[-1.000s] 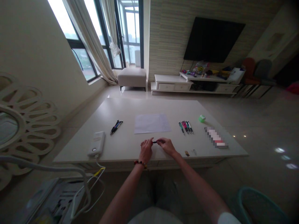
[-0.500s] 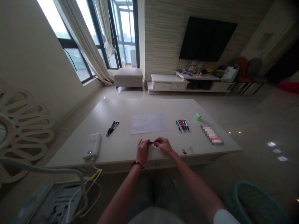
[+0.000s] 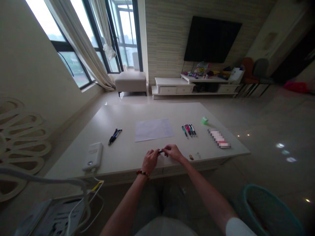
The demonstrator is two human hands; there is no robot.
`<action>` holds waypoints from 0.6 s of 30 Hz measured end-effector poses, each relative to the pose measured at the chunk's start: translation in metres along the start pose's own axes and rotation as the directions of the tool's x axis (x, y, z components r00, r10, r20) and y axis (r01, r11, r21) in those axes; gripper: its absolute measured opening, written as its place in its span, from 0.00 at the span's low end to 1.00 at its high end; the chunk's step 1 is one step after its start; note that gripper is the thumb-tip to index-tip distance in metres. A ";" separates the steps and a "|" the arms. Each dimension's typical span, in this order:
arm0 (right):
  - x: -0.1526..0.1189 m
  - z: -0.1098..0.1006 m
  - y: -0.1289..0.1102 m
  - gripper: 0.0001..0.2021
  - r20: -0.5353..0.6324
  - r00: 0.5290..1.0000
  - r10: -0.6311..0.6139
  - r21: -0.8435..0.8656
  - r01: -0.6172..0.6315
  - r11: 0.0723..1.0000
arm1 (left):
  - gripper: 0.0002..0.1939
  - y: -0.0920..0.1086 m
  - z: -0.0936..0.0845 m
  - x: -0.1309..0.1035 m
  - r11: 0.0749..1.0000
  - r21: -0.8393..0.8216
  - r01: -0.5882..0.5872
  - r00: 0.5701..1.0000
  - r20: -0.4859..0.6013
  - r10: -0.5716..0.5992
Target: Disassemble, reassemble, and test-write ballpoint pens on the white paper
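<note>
The view has swung toward the right, so the table [image 3: 125, 162] and all on it sit farther left than a second ago; the pens and paper keep their places on the tabletop. The left hand's [image 3: 150, 160] fingers, one raised then, now lie lower.

The person holds a short, dark, pen-like piece [image 3: 160, 151] between both hands, over the near edge of the table. The left hand's fingers are closed on its left end and the right hand's [image 3: 173, 152] thumb and fingers pinch its right end; only a short stretch shows between them. A beaded bracelet [image 3: 142, 173] circles the left wrist.

Just beyond the hands lies a white paper sheet [image 3: 154, 130]. Left of it is a cluster of dark pens [image 3: 114, 137]; right of it, a row of coloured pens [image 3: 190, 130], a teal pen [image 3: 184, 131] at its left end. Near the right hand lie a small brown piece [image 3: 191, 157] and a small clear item [image 3: 198, 155], too small to identify.
</note>
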State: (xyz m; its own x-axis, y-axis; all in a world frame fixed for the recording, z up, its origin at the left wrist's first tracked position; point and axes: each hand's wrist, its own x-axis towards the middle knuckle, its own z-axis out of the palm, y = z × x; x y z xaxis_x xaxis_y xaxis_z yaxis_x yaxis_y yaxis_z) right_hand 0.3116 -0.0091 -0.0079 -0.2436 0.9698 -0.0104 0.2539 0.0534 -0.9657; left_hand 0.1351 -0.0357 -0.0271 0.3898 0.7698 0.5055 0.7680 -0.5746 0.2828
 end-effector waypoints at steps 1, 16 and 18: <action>-0.001 0.000 0.000 0.20 -0.002 1.000 0.016 -0.035 -0.016 0.999 | 0.11 0.001 -0.001 0.000 1.000 0.010 -0.021 1.000 0.000 0.021; 0.001 0.001 0.000 0.23 0.067 0.998 -0.004 -0.091 0.010 0.996 | 0.10 0.002 -0.004 0.001 1.000 0.001 -0.004 1.000 -0.008 0.004; 0.001 -0.001 -0.002 0.19 0.091 0.996 -0.021 -0.057 0.027 0.998 | 0.09 0.002 -0.004 0.001 1.000 0.004 0.017 1.000 -0.007 -0.017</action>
State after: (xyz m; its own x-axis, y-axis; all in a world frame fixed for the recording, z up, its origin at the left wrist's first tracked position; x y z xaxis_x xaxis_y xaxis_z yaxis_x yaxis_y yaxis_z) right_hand 0.3121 -0.0075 -0.0060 -0.3333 0.9427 -0.0134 0.2999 0.0926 -0.9495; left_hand 0.1354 -0.0372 -0.0227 0.3733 0.7772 0.5066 0.7762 -0.5607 0.2883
